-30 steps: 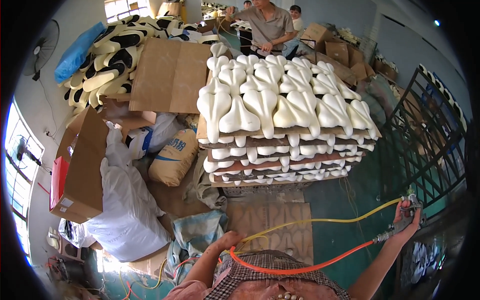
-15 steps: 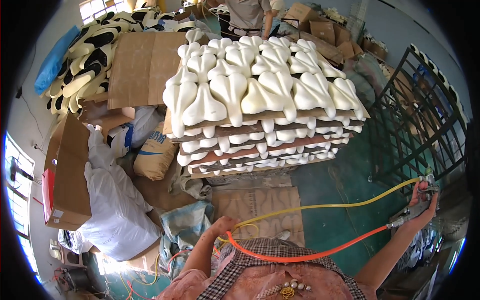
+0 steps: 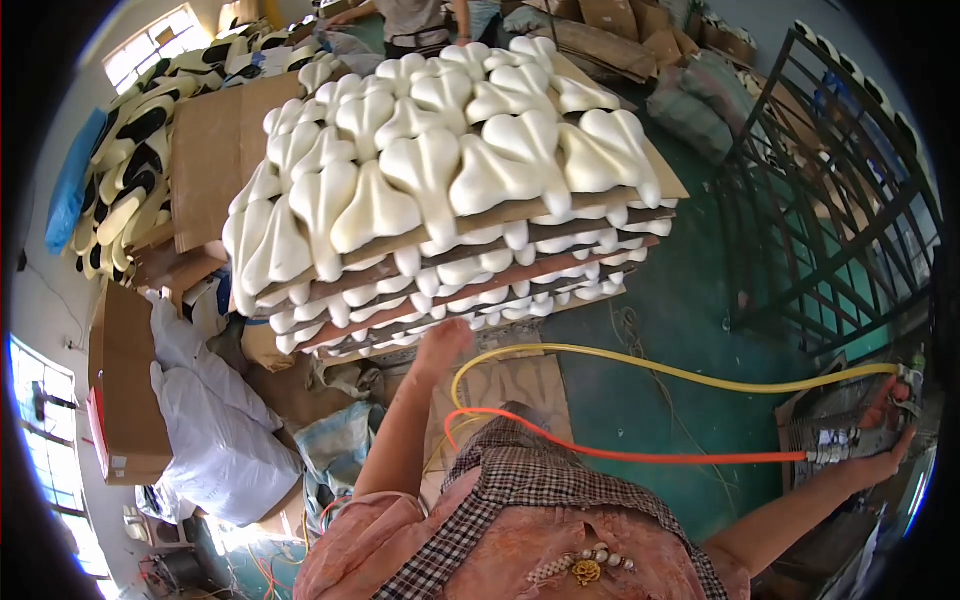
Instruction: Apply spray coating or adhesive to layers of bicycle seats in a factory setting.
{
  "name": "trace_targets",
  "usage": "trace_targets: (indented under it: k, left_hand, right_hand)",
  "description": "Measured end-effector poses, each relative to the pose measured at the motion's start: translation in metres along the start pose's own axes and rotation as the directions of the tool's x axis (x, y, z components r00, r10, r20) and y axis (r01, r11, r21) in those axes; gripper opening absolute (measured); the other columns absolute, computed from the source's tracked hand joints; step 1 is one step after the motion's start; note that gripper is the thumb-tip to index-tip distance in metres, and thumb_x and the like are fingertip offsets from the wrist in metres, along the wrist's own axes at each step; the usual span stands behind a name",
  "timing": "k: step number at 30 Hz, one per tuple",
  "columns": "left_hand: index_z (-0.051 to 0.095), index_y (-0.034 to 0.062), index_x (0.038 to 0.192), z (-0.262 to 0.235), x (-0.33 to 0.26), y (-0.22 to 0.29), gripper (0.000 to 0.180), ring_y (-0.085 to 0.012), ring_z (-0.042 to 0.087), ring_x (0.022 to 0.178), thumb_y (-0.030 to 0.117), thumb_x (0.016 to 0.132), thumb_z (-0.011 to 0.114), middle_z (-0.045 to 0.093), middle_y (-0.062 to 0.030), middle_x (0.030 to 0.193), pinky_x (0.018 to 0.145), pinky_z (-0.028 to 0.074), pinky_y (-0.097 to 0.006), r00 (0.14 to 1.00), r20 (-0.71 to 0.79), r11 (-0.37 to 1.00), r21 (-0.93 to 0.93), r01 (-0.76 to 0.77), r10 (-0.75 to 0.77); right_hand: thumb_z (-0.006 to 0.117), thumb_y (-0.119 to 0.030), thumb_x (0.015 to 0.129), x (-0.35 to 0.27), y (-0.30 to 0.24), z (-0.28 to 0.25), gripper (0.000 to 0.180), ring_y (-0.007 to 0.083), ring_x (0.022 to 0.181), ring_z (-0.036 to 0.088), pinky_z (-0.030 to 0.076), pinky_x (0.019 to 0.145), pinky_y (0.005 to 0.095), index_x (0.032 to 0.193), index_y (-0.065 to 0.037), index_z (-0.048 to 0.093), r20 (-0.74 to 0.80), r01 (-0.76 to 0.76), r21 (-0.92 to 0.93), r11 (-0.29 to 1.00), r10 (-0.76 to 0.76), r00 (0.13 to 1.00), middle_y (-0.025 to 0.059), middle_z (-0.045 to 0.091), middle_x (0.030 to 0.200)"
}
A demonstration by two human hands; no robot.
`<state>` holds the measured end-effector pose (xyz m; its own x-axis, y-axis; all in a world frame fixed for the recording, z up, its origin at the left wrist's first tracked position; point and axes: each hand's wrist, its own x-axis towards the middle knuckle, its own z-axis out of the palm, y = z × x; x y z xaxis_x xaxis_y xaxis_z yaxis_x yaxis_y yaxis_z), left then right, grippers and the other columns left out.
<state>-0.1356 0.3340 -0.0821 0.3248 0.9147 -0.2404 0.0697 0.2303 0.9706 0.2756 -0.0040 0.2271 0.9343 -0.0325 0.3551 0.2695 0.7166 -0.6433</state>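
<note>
My right hand point(image 3: 887, 456) is stretched far out to the right, its fingers wrapped round a metal spray gun point(image 3: 868, 441). An orange hose point(image 3: 640, 457) and a yellow hose point(image 3: 690, 372) run from that tool and loop back beside my apron. My left hand point(image 3: 447, 347) is raised at the near side of a tall stack, apart from the hoses; motion blurs its fingers. On the stack, cream-white foam saddle-shaped pieces point(image 3: 420, 165) lie in rows on the top board point(image 3: 652, 170). Below, several more boards carry similar pieces.
A black metal rack point(image 3: 775, 205) stands at the right. White sacks point(image 3: 215, 430) and a cardboard box point(image 3: 137, 385) are at the left. Black-and-cream pieces point(image 3: 140, 150) pile up behind. Another person point(image 3: 415, 22) stands beyond the stack. A flattened carton point(image 3: 545, 385) lies on the floor.
My left hand has left the hoses and moved forward to the stack. My right hand, with the spray gun, has shifted right. The view has turned, so the stack appears further left.
</note>
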Motion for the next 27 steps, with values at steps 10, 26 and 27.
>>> trace_targets:
  k: [10, 26, 27]
  left_hand:
    - [0.044, 0.0002, 0.107, -0.028, 0.125, 0.029, 0.040, -0.0327, 0.057, 0.088, 0.036, 0.090, 0.040, 0.056, -0.0166, 0.091, 0.081, 0.048, -0.042, 0.834, -0.518, 0.675, -0.686, -0.271, -0.191]
    - [0.054, -0.0085, 0.106, -0.018, 0.159, 0.068, 0.039, -0.0256, 0.058, 0.091, 0.023, 0.084, 0.055, 0.059, -0.0167, 0.104, 0.081, 0.049, -0.037, 0.471, -0.877, 0.751, -0.376, -0.543, -0.098]
    - [0.054, -0.0073, 0.106, -0.010, 0.155, 0.077, 0.037, -0.0257, 0.058, 0.092, 0.022, 0.085, 0.054, 0.059, -0.0160, 0.104, 0.082, 0.049, -0.037, 0.465, -0.876, 0.740, -0.395, -0.544, -0.126]
  right_hand:
    - [0.042, -0.012, 0.086, 0.142, 0.024, -0.084, 0.044, 0.0357, 0.111, 0.041, 0.026, 0.106, 0.0535, 0.117, 0.018, 0.033, 0.243, -0.025, 0.190, 0.981, -0.022, 0.970, 0.0276, 0.042, 0.114]
    - [0.042, -0.025, 0.090, 0.219, 0.200, 0.065, 0.037, 0.0314, 0.088, 0.059, 0.043, 0.092, 0.0497, 0.107, 0.007, 0.049, 0.418, -0.120, 0.260, 0.958, 0.000, 0.909, 0.0231, 0.059, 0.097]
    - [0.044, -0.026, 0.090, 0.222, 0.222, 0.071, 0.037, 0.0298, 0.084, 0.060, 0.044, 0.090, 0.0482, 0.106, 0.006, 0.050, 0.358, -0.136, 0.247, 0.959, 0.039, 0.933, 0.0208, 0.060, 0.095]
